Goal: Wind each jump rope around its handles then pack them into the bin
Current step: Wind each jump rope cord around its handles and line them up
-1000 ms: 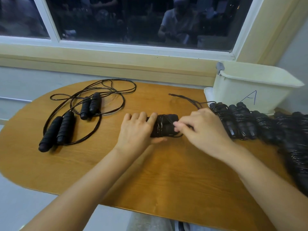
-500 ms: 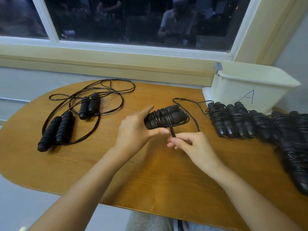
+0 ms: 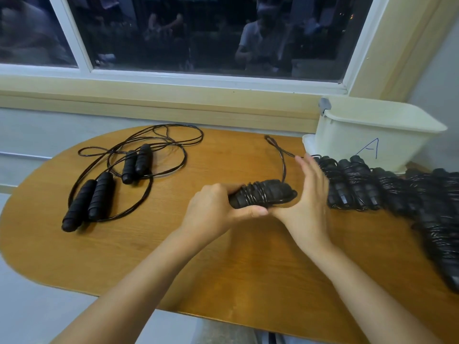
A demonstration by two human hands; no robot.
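**A:** Where is the rope being worked on sitting right now?

**B:** Mid-table point(image 3: 149, 256), straight ahead of the person. The pair of handles point(image 3: 263, 193) is lying with its long axis left to right, the right end tipping slightly away. Cord is already sitting in several turns round it.

**A:** And the hands?

**B:** The left hand point(image 3: 218, 214) is clasping the left end of the handles, fingers curled over and thumb running underneath. The right hand point(image 3: 308, 207) is standing on edge just beside the right end, fingers straight and clasping nothing. It is blurring, so I cannot tell if the fingertips are touching the cord.

**A:** What's the next wrap hanging on?

**B:** I'm judging it by the loose tail point(image 3: 283, 157). It is leaving the right end, running away towards the window, then looping back near the right fingertips. The right hand is nearer, so the tail is probably its job while the left is steadying.

**A:** Anything else?

**B:** Wound ropes point(image 3: 372, 187) are lining up on the right in front of the bin point(image 3: 372, 135). Two unwound ropes point(image 3: 104, 189) are waiting far left.
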